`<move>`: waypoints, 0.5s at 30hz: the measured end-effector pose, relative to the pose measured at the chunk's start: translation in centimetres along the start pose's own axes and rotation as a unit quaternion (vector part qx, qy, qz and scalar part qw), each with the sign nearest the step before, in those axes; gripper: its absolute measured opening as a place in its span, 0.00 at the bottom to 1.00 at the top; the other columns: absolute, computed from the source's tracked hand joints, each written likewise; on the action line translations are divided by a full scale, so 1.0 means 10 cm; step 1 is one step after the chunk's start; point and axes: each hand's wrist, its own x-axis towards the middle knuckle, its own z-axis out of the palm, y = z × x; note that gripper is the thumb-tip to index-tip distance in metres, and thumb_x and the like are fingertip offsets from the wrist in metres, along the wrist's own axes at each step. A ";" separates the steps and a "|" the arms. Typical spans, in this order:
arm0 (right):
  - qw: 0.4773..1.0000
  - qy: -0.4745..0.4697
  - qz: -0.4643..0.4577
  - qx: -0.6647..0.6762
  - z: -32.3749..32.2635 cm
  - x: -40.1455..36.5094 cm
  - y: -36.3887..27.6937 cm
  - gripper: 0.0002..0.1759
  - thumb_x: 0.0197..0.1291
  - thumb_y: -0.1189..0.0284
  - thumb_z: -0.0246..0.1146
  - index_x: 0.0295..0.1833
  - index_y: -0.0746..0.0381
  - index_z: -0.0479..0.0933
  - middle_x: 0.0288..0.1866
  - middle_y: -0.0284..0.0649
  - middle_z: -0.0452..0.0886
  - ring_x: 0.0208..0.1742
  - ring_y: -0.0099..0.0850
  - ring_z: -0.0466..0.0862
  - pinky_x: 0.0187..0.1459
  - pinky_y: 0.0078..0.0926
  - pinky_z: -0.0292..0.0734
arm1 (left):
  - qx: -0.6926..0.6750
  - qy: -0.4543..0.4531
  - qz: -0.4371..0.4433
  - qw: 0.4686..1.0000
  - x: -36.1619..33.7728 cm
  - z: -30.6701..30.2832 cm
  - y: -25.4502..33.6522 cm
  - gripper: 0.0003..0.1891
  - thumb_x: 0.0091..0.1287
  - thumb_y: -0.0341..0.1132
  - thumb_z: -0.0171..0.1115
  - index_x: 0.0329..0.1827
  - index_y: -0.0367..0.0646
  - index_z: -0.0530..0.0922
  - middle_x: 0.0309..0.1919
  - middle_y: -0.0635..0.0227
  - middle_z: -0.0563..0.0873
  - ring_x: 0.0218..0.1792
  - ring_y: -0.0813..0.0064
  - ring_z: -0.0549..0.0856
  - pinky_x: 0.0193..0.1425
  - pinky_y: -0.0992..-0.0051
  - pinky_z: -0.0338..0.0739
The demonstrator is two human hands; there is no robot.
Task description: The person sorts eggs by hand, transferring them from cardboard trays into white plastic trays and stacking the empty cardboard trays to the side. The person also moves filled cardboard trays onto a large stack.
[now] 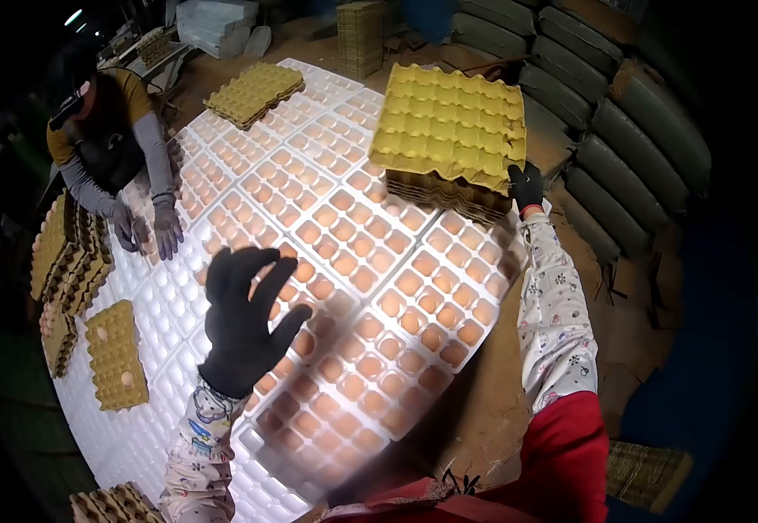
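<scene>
My left hand [253, 322], in a black glove, hovers with fingers spread over white foam egg trays [377, 281] filled with brown eggs [409, 322]. Nothing is in its grasp. At the table's right side, my right hand [527, 185], also black-gloved, grips the near right corner of a yellow egg tray [449, 122]. This tray lies on top of a stack of darker egg trays [431, 187], its near edge overhanging them. The underside of that grip is partly hidden.
Across the table, a co-worker's gloved hands [166, 228] rest over the foam trays. A pulp tray [118, 357] with a few eggs lies at left, beside stacked trays [70, 253]. More pulp trays [255, 91] lie at the far end. Filled sacks [632, 144] line the right.
</scene>
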 end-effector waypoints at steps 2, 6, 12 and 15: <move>0.982 -0.019 0.043 -0.183 0.18 0.04 0.50 0.21 0.56 0.58 0.57 0.42 0.66 0.81 0.46 0.58 0.81 0.46 0.58 0.79 0.48 0.48 0.75 | -0.060 -0.080 -0.105 0.989 -0.45 0.26 -0.03 0.28 0.52 0.36 0.73 0.58 0.47 0.76 0.56 0.59 0.76 0.60 0.55 0.72 0.65 0.59 0.66; 0.948 -0.230 0.204 -0.086 0.14 0.10 1.17 0.20 0.56 0.57 0.63 0.50 0.59 0.79 0.53 0.48 0.80 0.50 0.43 0.81 0.49 0.42 0.77 | -0.071 -0.202 -0.223 0.951 -1.58 0.49 -0.08 0.27 0.51 0.36 0.73 0.56 0.49 0.77 0.58 0.61 0.76 0.61 0.57 0.72 0.65 0.59 0.68; 0.929 -0.277 -0.195 -0.150 0.23 0.08 1.70 0.29 0.40 0.69 0.77 0.52 0.62 0.79 0.47 0.47 0.83 0.53 0.43 0.81 0.55 0.35 0.76 | -0.211 -0.180 -0.384 0.881 -2.20 0.32 0.27 0.19 0.59 0.38 0.71 0.52 0.47 0.79 0.49 0.63 0.83 0.51 0.61 0.81 0.56 0.66 0.76; 0.927 -0.248 -0.240 -0.144 0.11 -0.19 1.27 0.30 0.38 0.72 0.77 0.51 0.65 0.79 0.48 0.47 0.83 0.49 0.43 0.82 0.54 0.37 0.77 | -0.283 -0.231 -0.436 0.823 -2.57 0.20 0.40 0.19 0.63 0.40 0.68 0.55 0.46 0.78 0.51 0.62 0.82 0.53 0.62 0.81 0.60 0.66 0.74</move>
